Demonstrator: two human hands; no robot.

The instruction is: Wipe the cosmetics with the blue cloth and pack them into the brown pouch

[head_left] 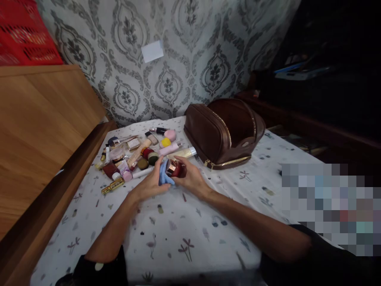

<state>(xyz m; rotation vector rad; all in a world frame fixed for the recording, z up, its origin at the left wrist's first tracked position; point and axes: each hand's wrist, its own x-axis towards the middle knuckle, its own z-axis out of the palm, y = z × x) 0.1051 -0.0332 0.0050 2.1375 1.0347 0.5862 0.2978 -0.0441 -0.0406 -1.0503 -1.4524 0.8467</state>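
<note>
My left hand (153, 180) is closed around a light blue cloth (163, 174), which lies against a small jar. That jar (176, 169), dark red with a shiny copper-coloured lid, is gripped by my right hand (192, 177). Both hands meet above the patterned white cloth. Beyond and left of them lies a spread of cosmetics: a yellow round item (166, 142), a pink round item (170, 135), a cream tube (184, 153), a gold tube (112, 185) and several small jars and bottles. A brown bag (208, 133) stands unzipped to the right, its inside dark.
The patterned white cloth (166, 238) covers the surface. Wooden furniture (44, 115) borders it at the left, with a red basket (26, 35) on top. Patterned wallpaper (190, 51) rises behind. Dark shelving (312, 99) is at the right; a blurred patch hides the right edge.
</note>
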